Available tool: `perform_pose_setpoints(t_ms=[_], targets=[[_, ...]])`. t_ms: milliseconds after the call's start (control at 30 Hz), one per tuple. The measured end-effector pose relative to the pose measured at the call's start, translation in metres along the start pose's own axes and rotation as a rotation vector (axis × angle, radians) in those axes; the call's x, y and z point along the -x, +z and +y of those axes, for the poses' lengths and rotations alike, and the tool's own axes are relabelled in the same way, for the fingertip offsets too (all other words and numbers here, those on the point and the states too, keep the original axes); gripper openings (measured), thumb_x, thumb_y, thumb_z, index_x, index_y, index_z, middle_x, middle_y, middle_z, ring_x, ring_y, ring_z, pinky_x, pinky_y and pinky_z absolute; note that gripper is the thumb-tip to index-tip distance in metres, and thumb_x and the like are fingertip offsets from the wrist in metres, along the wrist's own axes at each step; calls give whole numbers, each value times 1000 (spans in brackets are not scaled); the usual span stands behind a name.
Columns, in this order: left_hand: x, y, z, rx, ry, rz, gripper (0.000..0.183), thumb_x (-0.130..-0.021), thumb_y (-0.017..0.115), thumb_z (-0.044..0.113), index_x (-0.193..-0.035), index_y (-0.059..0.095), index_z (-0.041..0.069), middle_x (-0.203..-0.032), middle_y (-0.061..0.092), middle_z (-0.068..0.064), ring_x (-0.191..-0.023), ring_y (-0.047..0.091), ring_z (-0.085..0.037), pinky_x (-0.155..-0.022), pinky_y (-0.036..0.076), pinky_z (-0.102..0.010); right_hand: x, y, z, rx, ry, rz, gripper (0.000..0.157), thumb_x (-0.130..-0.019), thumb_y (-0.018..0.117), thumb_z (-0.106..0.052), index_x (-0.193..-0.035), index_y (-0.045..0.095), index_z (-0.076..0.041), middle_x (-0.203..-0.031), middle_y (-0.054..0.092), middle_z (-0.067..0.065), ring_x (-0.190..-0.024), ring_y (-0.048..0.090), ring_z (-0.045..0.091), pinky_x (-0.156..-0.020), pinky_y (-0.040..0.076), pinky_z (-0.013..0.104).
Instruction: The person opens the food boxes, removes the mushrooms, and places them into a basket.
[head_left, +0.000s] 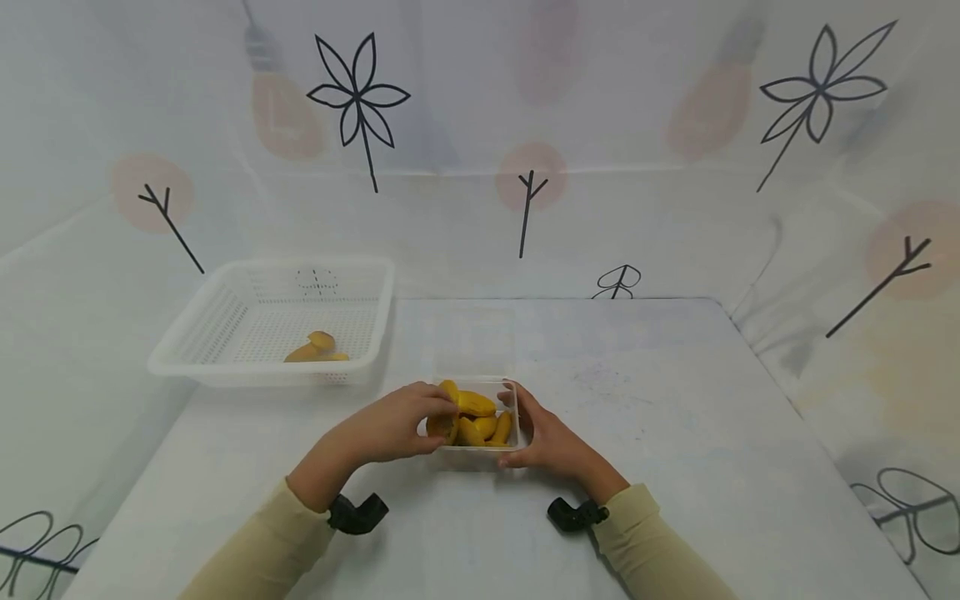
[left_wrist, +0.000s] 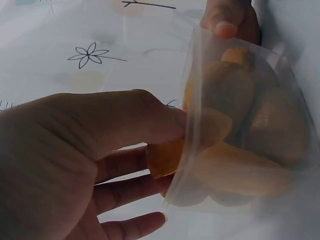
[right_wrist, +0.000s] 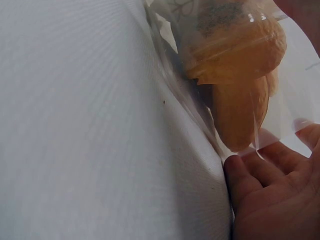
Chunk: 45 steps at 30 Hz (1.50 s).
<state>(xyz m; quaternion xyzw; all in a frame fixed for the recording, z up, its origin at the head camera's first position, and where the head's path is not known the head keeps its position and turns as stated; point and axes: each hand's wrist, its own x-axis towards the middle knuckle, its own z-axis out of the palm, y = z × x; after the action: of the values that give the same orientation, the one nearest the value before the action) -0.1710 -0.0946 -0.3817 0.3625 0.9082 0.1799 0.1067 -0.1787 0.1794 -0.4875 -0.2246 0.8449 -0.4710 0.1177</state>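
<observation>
Several yellow mushrooms [head_left: 480, 405] lie in a small clear plastic box [head_left: 472, 461] on the white table. At the box's left end my left hand [head_left: 393, 423] pinches a mushroom [left_wrist: 165, 159] between thumb and fingers, right at the rim in the left wrist view. Around the right end curls my right hand [head_left: 551, 439], its thumb near the front corner and its fingers at the back. The right wrist view shows a thick mushroom [right_wrist: 240, 112] through the clear wall, with the right fingers [right_wrist: 245, 185] against the box's side.
A white perforated plastic basket [head_left: 262, 374] stands at the back left, holding a few yellow mushroom pieces [head_left: 318, 343]. White fabric [head_left: 457, 225] with printed leaves hangs behind and beside the table [head_left: 675, 500]. Each wrist wears a black camera mount [head_left: 358, 514].
</observation>
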Motion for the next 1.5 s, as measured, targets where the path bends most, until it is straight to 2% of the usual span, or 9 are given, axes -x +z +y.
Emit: perform_pose_setpoints(t_ms=[200, 333, 567, 833, 1067, 1167, 1333, 1500], targets=[[-3, -5, 0, -33, -2, -51, 42, -85, 72, 18, -126, 65, 16, -126, 59, 3, -116, 53, -14, -103, 48, -34, 0, -1, 0, -5, 15, -7, 116, -70, 87, -35, -156, 9, -27, -153, 37, 3, -146, 30, 24, -117, 28, 46], [-5, -5, 0, -25, -13, -53, 42, -83, 73, 17, -124, 66, 17, -123, 59, 5, -110, 54, -11, -100, 50, -31, 0, -1, 0, -1, 13, -7, 116, -70, 87, -35, -156, 9, -26, -153, 37, 3, -145, 31, 24, -117, 29, 47], [-5, -3, -3, -11, -2, -31, 41, -80, 74, 19, -120, 67, 17, -121, 59, 5, -106, 54, -10, -97, 51, -31, 1, -1, 0, 1, 9, -9, 115, -72, 86, -35, -156, 9, -27, -153, 37, 4, -145, 32, 26, -116, 30, 48], [-5, -7, -13, 52, 51, 71, 36, -77, 73, 19, -113, 67, 19, -113, 60, 9, -97, 54, -8, -89, 53, -31, 1, -1, 1, -10, 1, -8, 114, -71, 86, -34, -155, 9, -28, -153, 36, 4, -145, 32, 24, -116, 29, 47], [-3, -12, -14, 101, 58, 65, 41, -79, 74, 18, -120, 67, 18, -115, 57, 7, -93, 54, -8, -85, 54, -33, 0, -2, 2, -13, -1, -10, 115, -71, 86, -35, -156, 9, -24, -153, 36, 4, -145, 32, 26, -116, 30, 47], [-3, -11, -13, 87, 66, 55, 40, -80, 72, 18, -120, 68, 20, -114, 53, 6, -94, 52, -8, -85, 53, -32, 0, -1, 1, -8, 0, -9, 115, -71, 86, -36, -156, 10, -23, -153, 36, 4, -145, 32, 26, -115, 30, 48], [-5, -11, -7, 8, 57, 29, 35, -77, 73, 23, -112, 70, 23, -108, 49, 8, -95, 49, -7, -83, 50, -25, 0, -1, 1, -11, 11, -11, 116, -70, 86, -37, -156, 9, -25, -154, 36, 3, -145, 32, 26, -115, 31, 48], [-6, -10, 2, -83, 38, 15, 33, -78, 78, 28, -110, 71, 23, -114, 54, 7, -104, 50, -9, -91, 52, -26, -1, -1, 2, -13, 6, -16, 116, -71, 86, -37, -156, 8, -23, -154, 36, 3, -145, 32, 26, -116, 31, 48]])
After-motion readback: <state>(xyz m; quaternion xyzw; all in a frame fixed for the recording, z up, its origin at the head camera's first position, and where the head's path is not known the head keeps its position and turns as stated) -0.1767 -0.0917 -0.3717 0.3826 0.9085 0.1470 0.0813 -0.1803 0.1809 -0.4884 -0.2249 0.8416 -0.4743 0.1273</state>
